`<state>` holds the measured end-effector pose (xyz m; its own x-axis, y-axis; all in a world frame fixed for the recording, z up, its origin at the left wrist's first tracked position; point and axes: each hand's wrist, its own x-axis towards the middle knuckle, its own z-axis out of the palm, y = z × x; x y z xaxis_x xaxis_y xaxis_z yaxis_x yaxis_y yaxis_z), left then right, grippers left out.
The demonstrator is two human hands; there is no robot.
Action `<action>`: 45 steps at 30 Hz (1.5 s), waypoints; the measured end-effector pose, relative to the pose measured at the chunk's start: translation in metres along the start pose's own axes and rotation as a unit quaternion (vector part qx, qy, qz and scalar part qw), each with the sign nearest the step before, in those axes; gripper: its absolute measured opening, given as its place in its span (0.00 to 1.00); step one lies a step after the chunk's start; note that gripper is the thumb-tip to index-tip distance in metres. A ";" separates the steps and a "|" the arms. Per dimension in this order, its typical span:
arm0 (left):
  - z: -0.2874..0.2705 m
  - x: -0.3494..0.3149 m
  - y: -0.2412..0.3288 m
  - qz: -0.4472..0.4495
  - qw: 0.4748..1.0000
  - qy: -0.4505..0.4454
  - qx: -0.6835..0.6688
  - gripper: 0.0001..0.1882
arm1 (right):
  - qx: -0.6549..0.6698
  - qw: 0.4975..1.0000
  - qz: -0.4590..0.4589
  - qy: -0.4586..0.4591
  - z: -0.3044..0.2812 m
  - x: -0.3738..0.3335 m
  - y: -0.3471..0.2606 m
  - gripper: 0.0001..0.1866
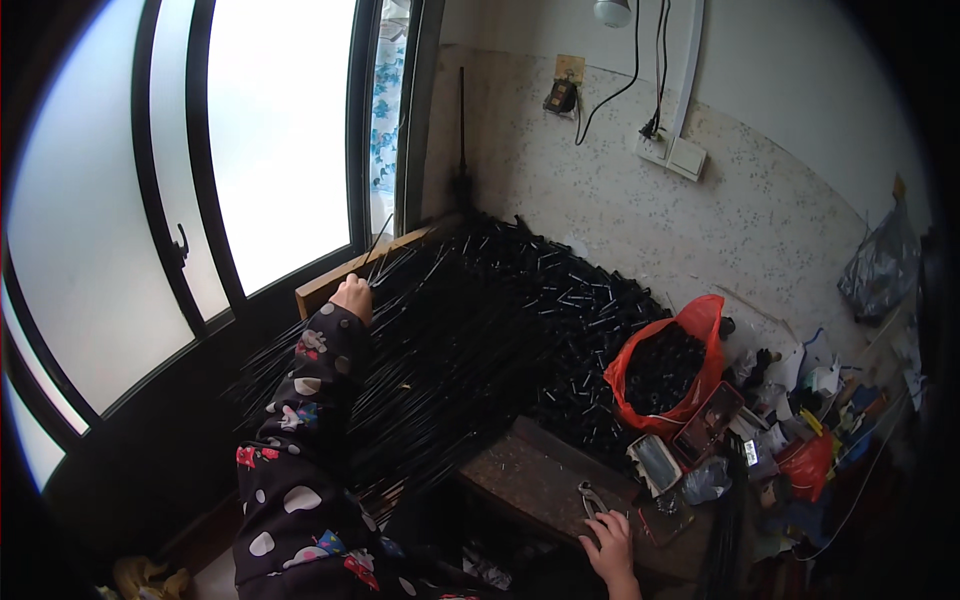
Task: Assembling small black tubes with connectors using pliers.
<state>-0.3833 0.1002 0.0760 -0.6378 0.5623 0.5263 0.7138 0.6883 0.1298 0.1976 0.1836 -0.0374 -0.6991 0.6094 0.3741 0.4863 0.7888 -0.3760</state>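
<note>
1. Thin black rod [379, 238]: it slants up from the left hand [352, 299], whose fingers are curled closed on its lower end, near the window side.
2. The right hand [609, 546] lies over the handles of metal pliers [591, 496], fingers partly spread; whether it grips them I cannot tell.
3. Under the pliers is a worn brown wooden board [522, 472].
4. Below and beside the left hand, many black rods [410, 375] lie spread in slanting rows, with a wooden strip [318, 292] along the window [285, 150].
5. Beyond the rods, short black tubes [570, 293] are heaped against the speckled wall [765, 185].
6. Right of that heap, an open red plastic bag [709, 318] holds more dark pieces, with mixed clutter [815, 425] beside it.
</note>
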 end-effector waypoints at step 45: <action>-0.102 -0.181 0.325 0.001 0.304 -0.466 -0.831 0.15 | 0.647 0.733 0.193 0.082 -0.032 0.030 -0.102 0.06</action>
<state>-0.0062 0.1756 0.1091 0.1108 0.9807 0.1612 -0.6187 -0.0589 0.7834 0.1439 0.1236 0.0391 -0.5158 0.8525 0.0848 -0.3477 -0.1179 -0.9302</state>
